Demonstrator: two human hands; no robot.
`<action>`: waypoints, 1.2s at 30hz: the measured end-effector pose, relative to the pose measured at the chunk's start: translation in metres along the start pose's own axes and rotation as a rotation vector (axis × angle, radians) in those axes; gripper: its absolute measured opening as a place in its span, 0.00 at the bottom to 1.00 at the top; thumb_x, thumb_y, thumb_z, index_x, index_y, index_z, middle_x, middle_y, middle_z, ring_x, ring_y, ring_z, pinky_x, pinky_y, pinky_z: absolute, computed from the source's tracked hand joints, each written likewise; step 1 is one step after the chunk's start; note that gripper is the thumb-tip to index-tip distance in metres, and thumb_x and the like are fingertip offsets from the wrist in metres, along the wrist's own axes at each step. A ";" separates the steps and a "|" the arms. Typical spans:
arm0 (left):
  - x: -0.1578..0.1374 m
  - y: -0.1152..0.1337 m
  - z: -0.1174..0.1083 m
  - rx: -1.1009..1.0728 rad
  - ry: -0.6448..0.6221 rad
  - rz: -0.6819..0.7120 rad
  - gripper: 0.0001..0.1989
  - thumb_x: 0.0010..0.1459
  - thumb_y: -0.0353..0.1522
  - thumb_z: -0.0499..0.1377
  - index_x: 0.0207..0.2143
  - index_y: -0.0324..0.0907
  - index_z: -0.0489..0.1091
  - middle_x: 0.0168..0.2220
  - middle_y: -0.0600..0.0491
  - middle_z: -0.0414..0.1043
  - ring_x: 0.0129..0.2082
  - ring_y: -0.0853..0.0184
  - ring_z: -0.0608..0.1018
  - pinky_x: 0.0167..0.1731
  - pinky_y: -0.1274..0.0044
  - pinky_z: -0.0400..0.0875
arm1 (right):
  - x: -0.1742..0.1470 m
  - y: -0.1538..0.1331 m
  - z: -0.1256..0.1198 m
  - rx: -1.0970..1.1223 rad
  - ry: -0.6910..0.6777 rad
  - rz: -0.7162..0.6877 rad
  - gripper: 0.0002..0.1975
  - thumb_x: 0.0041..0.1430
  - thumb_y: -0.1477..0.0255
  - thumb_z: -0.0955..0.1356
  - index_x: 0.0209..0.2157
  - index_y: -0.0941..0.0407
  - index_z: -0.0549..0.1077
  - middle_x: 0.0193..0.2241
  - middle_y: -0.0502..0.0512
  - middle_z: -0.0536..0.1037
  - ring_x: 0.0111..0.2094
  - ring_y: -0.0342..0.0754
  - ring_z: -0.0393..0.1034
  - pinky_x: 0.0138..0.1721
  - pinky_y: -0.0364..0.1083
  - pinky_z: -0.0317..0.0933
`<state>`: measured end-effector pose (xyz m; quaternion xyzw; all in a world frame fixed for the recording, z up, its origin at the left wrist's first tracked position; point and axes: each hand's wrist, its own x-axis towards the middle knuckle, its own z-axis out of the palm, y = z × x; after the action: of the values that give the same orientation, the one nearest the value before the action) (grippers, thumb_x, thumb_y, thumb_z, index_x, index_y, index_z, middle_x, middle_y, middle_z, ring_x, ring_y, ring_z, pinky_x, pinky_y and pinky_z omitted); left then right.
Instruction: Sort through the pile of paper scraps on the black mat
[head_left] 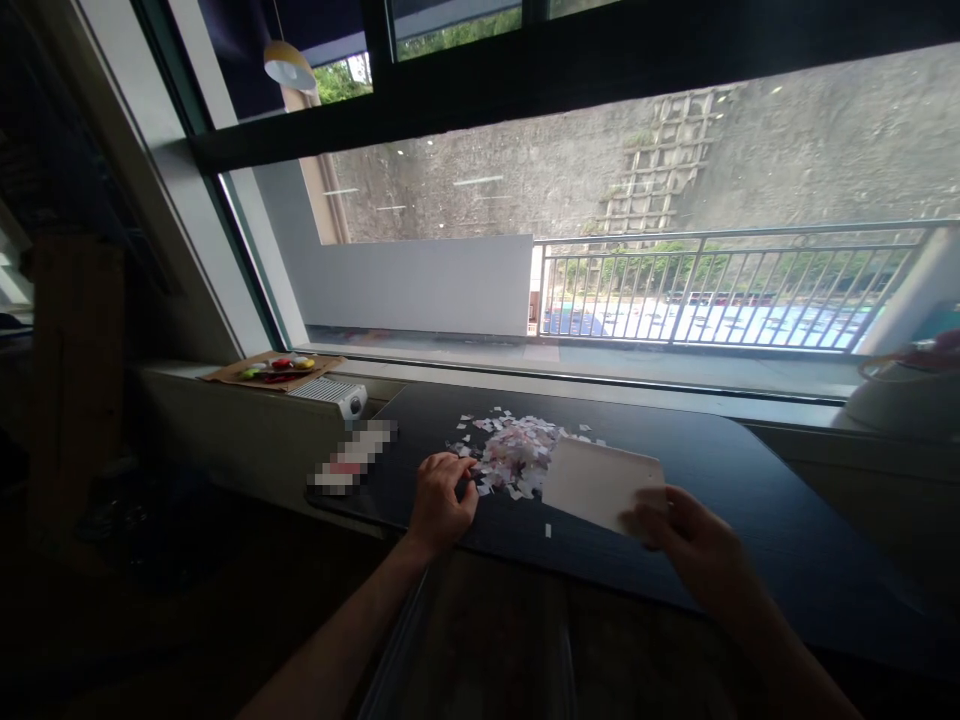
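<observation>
A heap of small torn paper scraps point(517, 450) lies on the dark table point(675, 445), mostly white with some pinkish pieces. My left hand point(442, 495) rests at the heap's left edge, its fingers bent and the thumb apart from them; no held thing shows. A stiff, pale rectangular card point(600, 480) is pinched at its right corner by my right hand point(675, 525). The card is tilted and covers the heap's right side. Slight motion blur softens the right fingers. One loose scrap point(548, 530) lies near the table's front edge.
Beyond the table runs a window sill point(585, 388) under a large window. To the left, a brown board point(225, 372) carries colourful small items beside a white vented box point(334, 395). A blurred-out item point(352, 458) lies on the table's left end. Below is dark.
</observation>
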<state>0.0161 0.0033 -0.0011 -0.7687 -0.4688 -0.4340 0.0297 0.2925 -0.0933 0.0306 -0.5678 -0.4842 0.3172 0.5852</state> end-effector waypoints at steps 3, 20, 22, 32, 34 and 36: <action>0.000 -0.002 0.000 -0.002 -0.006 0.007 0.14 0.50 0.28 0.53 0.39 0.42 0.72 0.32 0.51 0.73 0.43 0.59 0.72 0.48 0.63 0.63 | 0.002 0.000 -0.008 -0.037 0.000 -0.015 0.17 0.46 0.58 0.71 0.33 0.57 0.73 0.27 0.56 0.81 0.29 0.52 0.77 0.27 0.46 0.70; -0.001 -0.011 0.002 0.041 0.010 0.073 0.13 0.52 0.31 0.52 0.39 0.42 0.72 0.31 0.51 0.73 0.41 0.59 0.73 0.45 0.65 0.65 | 0.000 0.004 -0.063 -0.227 0.199 -0.019 0.13 0.48 0.61 0.66 0.31 0.56 0.72 0.25 0.53 0.79 0.28 0.51 0.75 0.25 0.45 0.67; -0.001 -0.014 0.002 0.048 0.015 0.092 0.13 0.53 0.32 0.52 0.39 0.41 0.72 0.31 0.51 0.73 0.40 0.58 0.73 0.44 0.64 0.65 | 0.005 0.006 -0.052 -0.257 0.178 -0.057 0.12 0.49 0.62 0.65 0.31 0.56 0.72 0.25 0.53 0.78 0.28 0.51 0.74 0.26 0.46 0.67; 0.000 -0.017 0.003 0.053 0.019 0.117 0.13 0.54 0.33 0.52 0.40 0.42 0.72 0.31 0.51 0.74 0.41 0.58 0.73 0.44 0.65 0.66 | 0.001 0.005 -0.062 -0.411 0.196 -0.077 0.13 0.52 0.60 0.64 0.33 0.55 0.72 0.26 0.53 0.78 0.28 0.51 0.74 0.28 0.47 0.66; 0.000 -0.018 0.003 0.059 0.016 0.113 0.13 0.54 0.33 0.52 0.40 0.41 0.72 0.32 0.51 0.74 0.41 0.58 0.73 0.44 0.64 0.66 | 0.005 0.005 -0.057 -0.408 0.183 -0.102 0.14 0.53 0.60 0.63 0.34 0.55 0.71 0.27 0.53 0.78 0.28 0.51 0.74 0.28 0.47 0.65; 0.000 -0.018 0.003 0.060 0.016 0.111 0.14 0.54 0.33 0.52 0.40 0.41 0.72 0.32 0.51 0.74 0.41 0.58 0.73 0.44 0.64 0.66 | 0.006 0.005 -0.053 -0.428 0.153 -0.119 0.13 0.53 0.61 0.63 0.33 0.55 0.71 0.27 0.53 0.78 0.28 0.51 0.73 0.29 0.46 0.65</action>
<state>0.0044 0.0148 -0.0096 -0.7889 -0.4382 -0.4233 0.0805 0.3449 -0.1060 0.0332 -0.6718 -0.5273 0.1282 0.5042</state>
